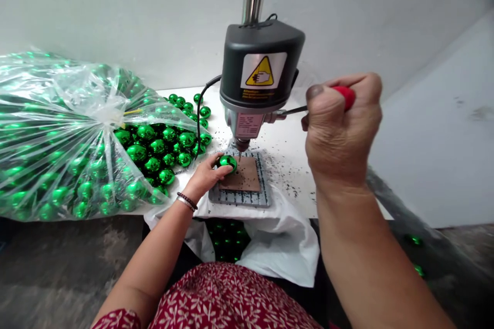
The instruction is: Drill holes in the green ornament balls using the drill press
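Between the thumb and fingers of my left hand (206, 176) is a shiny green ball (227, 164). It is over the left part of a brown board (247, 175), which lies on the grey slotted base (264, 198) of a drill press (260, 69). The thin drill bit (240, 155) points down just right of the ball; whether they touch I cannot tell. My right hand (341, 123) is closed round the red knob (345, 96) of the press lever, raised to the right of the machine.
A large clear plastic bag (108, 113) full of green balls covers the left side, with loose balls (204, 112) beside it. Dark shavings dot the white table (301, 164). A white sack (281, 236) with more balls hangs open below the front edge. A black cable runs left of the press.
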A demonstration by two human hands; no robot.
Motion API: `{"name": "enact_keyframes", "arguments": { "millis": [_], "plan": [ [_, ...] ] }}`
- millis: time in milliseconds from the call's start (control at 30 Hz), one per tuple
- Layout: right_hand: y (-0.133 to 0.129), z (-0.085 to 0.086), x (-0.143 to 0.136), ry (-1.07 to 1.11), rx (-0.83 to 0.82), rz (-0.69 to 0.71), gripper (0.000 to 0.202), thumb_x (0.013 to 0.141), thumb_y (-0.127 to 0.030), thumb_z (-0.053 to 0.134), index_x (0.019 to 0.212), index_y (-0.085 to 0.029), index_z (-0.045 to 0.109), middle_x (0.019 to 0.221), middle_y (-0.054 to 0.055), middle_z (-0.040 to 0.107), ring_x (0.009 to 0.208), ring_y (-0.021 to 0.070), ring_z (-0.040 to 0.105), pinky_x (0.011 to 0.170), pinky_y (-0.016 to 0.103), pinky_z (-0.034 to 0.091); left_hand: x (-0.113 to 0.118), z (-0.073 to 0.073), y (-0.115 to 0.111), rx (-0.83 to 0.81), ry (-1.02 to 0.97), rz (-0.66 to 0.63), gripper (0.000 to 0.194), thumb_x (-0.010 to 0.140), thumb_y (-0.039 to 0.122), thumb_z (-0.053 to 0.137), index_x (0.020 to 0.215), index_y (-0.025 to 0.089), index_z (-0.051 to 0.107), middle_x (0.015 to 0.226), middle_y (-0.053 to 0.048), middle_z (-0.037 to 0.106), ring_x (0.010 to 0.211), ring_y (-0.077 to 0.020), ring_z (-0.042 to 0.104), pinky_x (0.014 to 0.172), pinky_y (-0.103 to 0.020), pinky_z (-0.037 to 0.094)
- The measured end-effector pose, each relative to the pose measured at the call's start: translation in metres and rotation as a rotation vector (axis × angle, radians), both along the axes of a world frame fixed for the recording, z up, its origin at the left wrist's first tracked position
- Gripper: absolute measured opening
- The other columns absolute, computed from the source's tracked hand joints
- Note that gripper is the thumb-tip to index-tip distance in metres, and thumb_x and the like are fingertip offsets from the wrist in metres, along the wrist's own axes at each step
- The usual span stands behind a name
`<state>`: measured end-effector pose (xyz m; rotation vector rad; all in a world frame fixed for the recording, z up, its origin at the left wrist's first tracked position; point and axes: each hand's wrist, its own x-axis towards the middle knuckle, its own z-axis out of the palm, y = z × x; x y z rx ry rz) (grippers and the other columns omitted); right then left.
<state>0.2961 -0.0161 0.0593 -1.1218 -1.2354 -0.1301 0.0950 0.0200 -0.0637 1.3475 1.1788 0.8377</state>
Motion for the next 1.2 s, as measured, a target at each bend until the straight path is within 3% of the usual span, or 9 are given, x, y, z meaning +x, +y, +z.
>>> {"name": "enact_keyframes", "arguments": {
  "millis": [100,233,400,567,700,900,1200],
  "plan": [
    [-0.002,0.004,-0.003,0.069,-0.068,-0.012,0.029,0.092,-0.045,0.052,0.090,-0.016,0.048,0.076,-0.005,0.048,0.070,0.0037,0.050,0.074,0.026,0.051,0.004,-0.004,0.004,0.010,0.115,-0.017,0.058,0.073,0.034,0.078,0.127,0.018,0.067,0.093,-0.002,0.071,0.064,-0.0113,0.058,0.066,-0.026,0.050],
    [-0.006,0.007,-0.005,0.106,-0.095,0.006,0.025,0.090,-0.041,0.054,0.089,-0.016,0.047,0.077,-0.005,0.050,0.069,0.0021,0.048,0.070,0.020,0.046,0.009,-0.006,0.007,0.043,0.166,0.005,0.058,0.069,0.035,0.080,0.125,0.020,0.070,0.098,-0.004,0.074,0.090,-0.0207,0.067,0.085,-0.032,0.053],
    [-0.008,0.010,-0.006,0.129,-0.133,0.009,0.021,0.089,-0.035,0.055,0.088,-0.016,0.046,0.077,-0.005,0.049,0.066,0.0022,0.046,0.068,0.019,0.044,0.014,0.003,0.005,0.064,0.299,-0.010,0.066,0.068,0.034,0.081,0.131,0.017,0.067,0.117,-0.007,0.073,0.109,-0.0261,0.065,0.103,-0.040,0.048],
    [-0.009,0.011,-0.008,0.143,-0.146,0.010,0.021,0.087,-0.034,0.056,0.088,-0.016,0.047,0.075,-0.006,0.048,0.065,0.0026,0.044,0.066,0.020,0.042,0.020,0.010,0.000,0.176,0.443,-0.103,0.068,0.070,0.029,0.081,0.135,0.019,0.064,0.124,-0.007,0.073,0.113,-0.0266,0.066,0.103,-0.038,0.048],
    [-0.011,0.011,-0.006,0.145,-0.144,0.016,0.021,0.088,-0.035,0.057,0.089,-0.016,0.048,0.077,-0.005,0.050,0.065,0.0019,0.045,0.066,0.020,0.042,0.025,0.004,-0.001,0.299,0.539,-0.160,0.067,0.072,0.027,0.080,0.137,0.019,0.063,0.137,-0.010,0.067,0.123,-0.0297,0.063,0.108,-0.040,0.045],
    [-0.015,0.011,-0.004,0.056,-0.141,-0.060,0.022,0.088,-0.037,0.057,0.089,-0.016,0.051,0.077,-0.006,0.053,0.065,0.0006,0.046,0.065,0.017,0.041,0.027,-0.009,0.001,0.281,0.461,-0.140,0.067,0.071,0.030,0.081,0.135,0.022,0.063,0.129,-0.008,0.072,0.119,-0.0286,0.065,0.106,-0.039,0.047],
    [-0.023,0.007,-0.001,-0.023,-0.158,-0.137,0.025,0.083,-0.042,0.055,0.084,-0.017,0.054,0.076,-0.003,0.056,0.067,0.0038,0.048,0.064,0.022,0.042,0.027,-0.011,-0.002,0.251,0.435,-0.117,0.071,0.070,0.031,0.081,0.138,0.023,0.062,0.132,-0.008,0.070,0.120,-0.0306,0.065,0.106,-0.041,0.047]
  ]
}}
